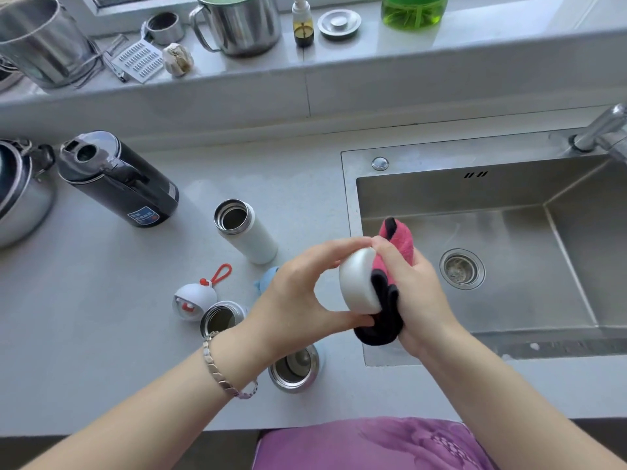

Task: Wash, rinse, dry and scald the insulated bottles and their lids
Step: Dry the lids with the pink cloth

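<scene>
On the grey countertop at nine o'clock from the hands stand the open white insulated bottle with a steel mouth [247,232], a round white lid with a red loop [195,300] and, nearer the person, two more open steel-mouthed bottles [295,368], one partly hidden behind the wrist.

The left hand [298,293] pinches a glossy white domed lid [358,279] between thumb below and curled fingertips above, holding it over the left rim of the stainless steel sink [509,205]. At three o'clock of the lid, touching it, a pink and black cloth [400,242] is bunched in the right hand [417,293], whose fingers wrap round it and press it against the lid's far side. The sink's drain strainer [461,268] lies at three o'clock beyond that hand.

The step looks like wiping this lid, probably drying it. To do it well:

- The left fingertips should turn the lid bit by bit, so the cloth meets every part of the dome.
- A fold of cloth should then go into the underside and any thread or seal groove, where water would likely sit.
- The smooth shell may be slippery, so a firm pinch over the sink is safer.
- Setting it down apart from the unwiped pieces avoids mixing them.
</scene>
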Tool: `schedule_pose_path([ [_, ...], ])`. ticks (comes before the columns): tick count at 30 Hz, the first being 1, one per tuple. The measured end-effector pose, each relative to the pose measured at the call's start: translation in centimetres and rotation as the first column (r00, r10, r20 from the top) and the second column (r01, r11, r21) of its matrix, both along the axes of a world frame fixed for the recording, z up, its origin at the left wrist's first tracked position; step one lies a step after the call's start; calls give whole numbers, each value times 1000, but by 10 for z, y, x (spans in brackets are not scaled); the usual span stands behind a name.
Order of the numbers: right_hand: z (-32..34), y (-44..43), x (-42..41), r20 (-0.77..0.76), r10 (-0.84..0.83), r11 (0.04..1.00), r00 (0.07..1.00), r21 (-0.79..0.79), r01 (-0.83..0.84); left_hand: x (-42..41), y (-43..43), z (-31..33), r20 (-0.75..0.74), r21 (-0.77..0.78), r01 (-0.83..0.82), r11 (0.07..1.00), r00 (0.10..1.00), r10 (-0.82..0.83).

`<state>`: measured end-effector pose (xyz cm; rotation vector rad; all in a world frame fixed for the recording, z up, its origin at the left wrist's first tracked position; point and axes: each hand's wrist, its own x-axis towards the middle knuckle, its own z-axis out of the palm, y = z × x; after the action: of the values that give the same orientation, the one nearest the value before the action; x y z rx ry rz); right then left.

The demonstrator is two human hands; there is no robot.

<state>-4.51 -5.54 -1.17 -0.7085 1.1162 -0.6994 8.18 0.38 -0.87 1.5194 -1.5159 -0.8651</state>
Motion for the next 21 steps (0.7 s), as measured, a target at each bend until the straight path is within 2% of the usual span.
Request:
schedule_pose_path([
  [6, -5, -5, 7, -105, -117, 949, 988, -306, 80, -1, 6, 1, -168, 129, -133, 983, 974, 153],
  [9, -5, -15, -4, -301, -150, 916, 942, -401, 18, 10, 7, 2, -253, 190, -239, 952, 925, 282],
  [10, -3, -17, -9, -305, -176, 905, 936, -424, 32, 14, 7, 2, -255, 211, -260, 942, 916, 310],
  [11, -1, -16, -12, -247, -179, 893, 952, -448, 52, 17, 7, 2, -246, 230, -274, 934, 912, 328],
  [12, 4, -11, -13, -161, -138, 877, 977, -478, 45, 18, 6, 1, -234, 247, -283, 927, 911, 341],
  [14, 10, 8, -10, -54, 89, 816, 995, -569, -104, 16, 4, 3, -230, 267, -299, 916, 903, 362],
  [15, 11, 16, -6, -54, 222, 762, 973, -613, -208, 15, 4, 4, -242, 268, -301, 915, 899, 366],
  [16, 9, 22, -2, -124, 309, 697, 943, -645, -313, 13, 4, 6, -252, 264, -294, 919, 898, 360],
  [17, 6, 24, 0, -186, 330, 672, 926, -642, -369, 12, 5, 8, -251, 260, -281, 924, 904, 346],
  [20, 7, 17, 4, -146, 260, 865, 955, -405, -297, 7, 11, 14, -205, 260, -240, 935, 933, 296],
  [21, 9, 15, 4, -143, 263, 892, 954, -342, -297, 7, 14, 15, -194, 256, -242, 936, 936, 296],
])
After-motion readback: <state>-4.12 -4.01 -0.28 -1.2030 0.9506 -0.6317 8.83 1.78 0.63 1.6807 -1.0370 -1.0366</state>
